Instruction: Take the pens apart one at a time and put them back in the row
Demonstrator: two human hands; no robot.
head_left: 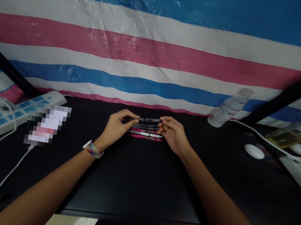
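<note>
The row of pens [148, 135] lies across the black desk [138, 180], and one dark pen [150, 120] is at its far edge, lined up the same way. The left hand [120, 124] pinches the dark pen's left end between thumb and finger, and the right hand [174, 133] pinches its right end, so both hands are closed small on it. I can't tell if that pen touches the desk or is a bit above it. Only fingertips hold it, so it might slip out if one side lets go too soon. The right hand's lower fingers are right by the ends of the row of pens, so a small bump might push them crooked or make one roll. The white cable [17, 164], well to the left of the row, might get caught if the left arm swung wide. As for words, none can be read. The clear bottle [230, 108], to the right of and beyond the row, has small dark print that is too fuzzy. The phone [49, 125], left of the row, has its screen covered by blurry squares.
</note>
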